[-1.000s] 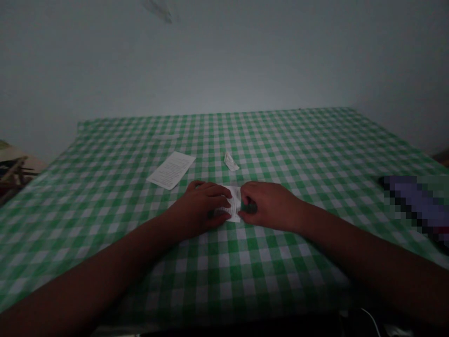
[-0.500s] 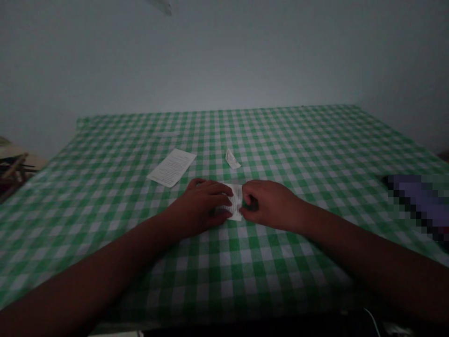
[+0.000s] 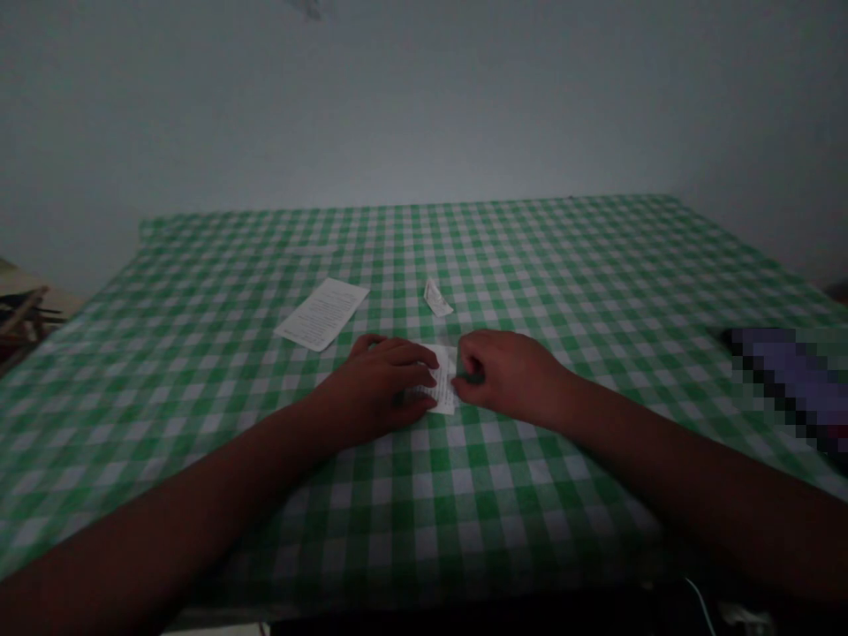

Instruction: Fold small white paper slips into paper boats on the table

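A small piece of printed white paper [image 3: 445, 378] lies on the checked cloth between my hands. My left hand [image 3: 384, 384] rests over its left part, fingers apart and spread across the print. At the paper's right edge is my right hand [image 3: 507, 371], its fingers curled in and the thumb close below them. Whatever those fingers may hold is too small and dark to make out. Beyond the hands lie a small creased paper scrap [image 3: 437, 299] and, to the left, a larger printed sheet [image 3: 322, 314].
A green-and-white checked tablecloth [image 3: 530, 495] covers the table, which reaches back to a plain wall [image 3: 424, 106]. On the right lies a dark flat object with a blurred-out surface [image 3: 788, 362]. Wooden items [image 3: 23, 322] stand beyond the left edge.
My right hand has shifted slightly away from me, and a little more of the paper's right edge shows. My left hand stays in place on the paper.
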### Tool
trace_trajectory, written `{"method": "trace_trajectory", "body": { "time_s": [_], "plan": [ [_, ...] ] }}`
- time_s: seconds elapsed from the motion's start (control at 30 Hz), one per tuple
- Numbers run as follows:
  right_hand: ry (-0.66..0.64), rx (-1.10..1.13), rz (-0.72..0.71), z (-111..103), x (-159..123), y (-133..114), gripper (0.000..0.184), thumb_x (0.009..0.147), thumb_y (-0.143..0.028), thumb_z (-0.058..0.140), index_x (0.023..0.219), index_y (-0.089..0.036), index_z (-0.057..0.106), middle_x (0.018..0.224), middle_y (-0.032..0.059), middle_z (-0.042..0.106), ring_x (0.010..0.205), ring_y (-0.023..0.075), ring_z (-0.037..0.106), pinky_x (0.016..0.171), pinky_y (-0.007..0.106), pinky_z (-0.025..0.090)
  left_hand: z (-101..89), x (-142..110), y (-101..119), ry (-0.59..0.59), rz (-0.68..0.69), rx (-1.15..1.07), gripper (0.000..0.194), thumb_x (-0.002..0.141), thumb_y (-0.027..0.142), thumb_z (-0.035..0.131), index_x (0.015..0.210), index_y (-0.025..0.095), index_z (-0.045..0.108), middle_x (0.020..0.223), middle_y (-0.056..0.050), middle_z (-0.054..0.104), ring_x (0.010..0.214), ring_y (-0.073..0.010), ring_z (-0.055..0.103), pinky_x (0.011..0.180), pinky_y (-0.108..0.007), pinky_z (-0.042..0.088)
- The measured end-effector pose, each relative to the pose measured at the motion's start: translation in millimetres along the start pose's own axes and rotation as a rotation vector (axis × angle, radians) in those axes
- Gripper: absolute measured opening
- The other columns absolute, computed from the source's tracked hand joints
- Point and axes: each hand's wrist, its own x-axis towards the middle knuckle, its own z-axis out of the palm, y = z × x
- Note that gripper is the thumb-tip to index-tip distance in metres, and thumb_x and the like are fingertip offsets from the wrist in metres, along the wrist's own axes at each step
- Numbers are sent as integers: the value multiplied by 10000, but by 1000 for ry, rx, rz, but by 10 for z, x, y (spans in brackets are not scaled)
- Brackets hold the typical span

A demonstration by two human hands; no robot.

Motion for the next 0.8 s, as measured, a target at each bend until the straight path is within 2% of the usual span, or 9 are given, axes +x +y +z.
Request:
{"method": "trace_trajectory", "body": {
  "time_s": [0.1,0.33,0.53,0.8],
  "plan": [
    [32,-36,43,-8,46,35,225,795,-308,676,703,-207,497,711,-22,560,632,125,448,551,283,267,4,-1,-9,7,5,0,171,910,327,634,1068,273,672,1264,5,667,1186,-232,579,986,-443,316],
    [-46,15,-45,-4,-85,-62,219,777,-316,676,701,-201,507,695,-28,553,611,116,442,540,270,256,-7,-5,-7,-12,-3,3,157,909,298,628,1055,264,676,1275,-4,664,1197,-235,574,1003,-452,299],
    [-16,-6,-4,-25,-51,-55,235,779,-335,668,681,-199,502,686,-25,549,604,118,438,530,269,252,-3,11,-6,1,-5,2,165,904,320,636,1056,275,680,1264,1,671,1185,-240,578,998,-458,295],
    [-65,5,-10,-23,-108,-114,231,768,-337,677,683,-197,514,685,-23,559,596,114,438,530,267,244,10,-14,-21,2,-4,-4,163,899,301,642,1056,276,678,1276,4,667,1194,-227,577,998,-448,293]
  ]
}}
